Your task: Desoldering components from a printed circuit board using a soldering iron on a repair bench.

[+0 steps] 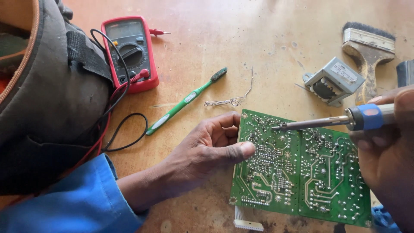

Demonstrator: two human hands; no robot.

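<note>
A green circuit board lies solder side up on the wooden bench. My left hand grips its left edge, thumb on top and fingers curled under. My right hand holds a soldering iron with a blue collar, its metal tip pointing left and hovering over the board's upper left area. A white connector hangs from the board's lower left corner.
A red multimeter with red and black leads sits at the top left beside a dark bag. A green toothbrush, a curl of solder wire, a small transformer and a paintbrush lie on the bench.
</note>
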